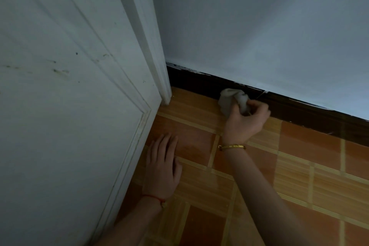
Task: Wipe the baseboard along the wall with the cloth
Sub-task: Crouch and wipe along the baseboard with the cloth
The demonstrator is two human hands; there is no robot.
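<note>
Right hand [244, 121]: fingers bunched around the cloth [232, 100], pressed to the dark baseboard [199, 84] at frame centre | left hand [162, 163]: flat, fingers spread on floor [299, 175] | risk: our loose wad may slip, missing the top edge.

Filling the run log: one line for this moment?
right hand: pressing cloth on baseboard | left hand: flat on floor | near door frame
</note>
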